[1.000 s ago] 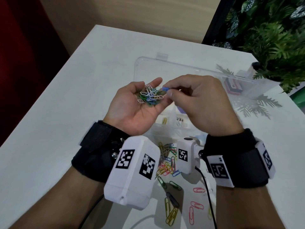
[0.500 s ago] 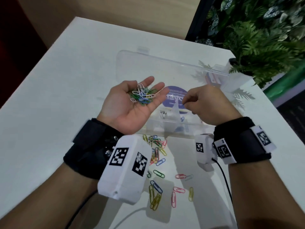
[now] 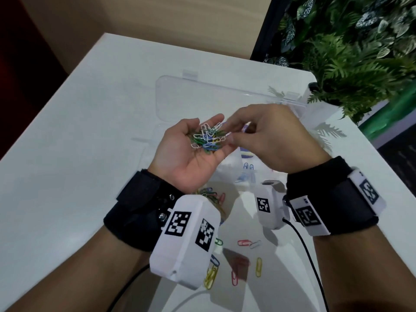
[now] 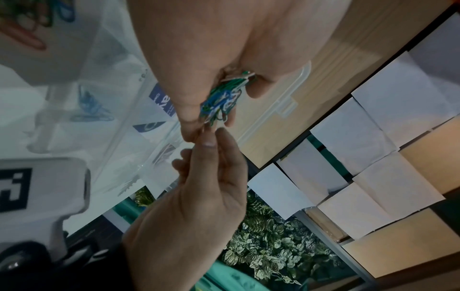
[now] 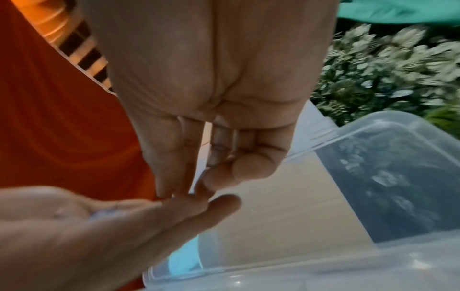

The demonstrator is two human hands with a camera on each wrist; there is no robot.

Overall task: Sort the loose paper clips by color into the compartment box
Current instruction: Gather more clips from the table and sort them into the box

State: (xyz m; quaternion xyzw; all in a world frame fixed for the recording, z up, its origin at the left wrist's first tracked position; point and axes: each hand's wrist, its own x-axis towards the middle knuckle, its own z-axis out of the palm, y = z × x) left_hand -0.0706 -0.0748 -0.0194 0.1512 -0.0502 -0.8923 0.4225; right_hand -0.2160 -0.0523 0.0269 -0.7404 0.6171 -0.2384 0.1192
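Observation:
My left hand (image 3: 208, 125) is palm up over the near part of the clear compartment box (image 3: 234, 174). On its palm lies a pile of white, green and blue paper clips (image 3: 209, 140), seen close up as the clip pile (image 4: 221, 102) in the left wrist view. My right hand (image 3: 229, 136) reaches in from the right. Its thumb and forefinger (image 4: 208, 137) pinch a clip at the edge of the pile, against the left fingers (image 5: 204, 204). A few blue clips (image 3: 247, 166) lie in one compartment below the hands.
The box's clear lid (image 3: 202, 97) lies open and flat behind the hands. Loose coloured clips (image 3: 244, 243) are scattered on the white table (image 3: 78, 154) near me, and more clips (image 3: 210, 195) sit under my left wrist. Green plants (image 3: 351, 52) stand at the right rear corner.
My right hand has come back from the box on the right to the pile in my left palm and pinches there. The left hand has stayed palm up with the pile.

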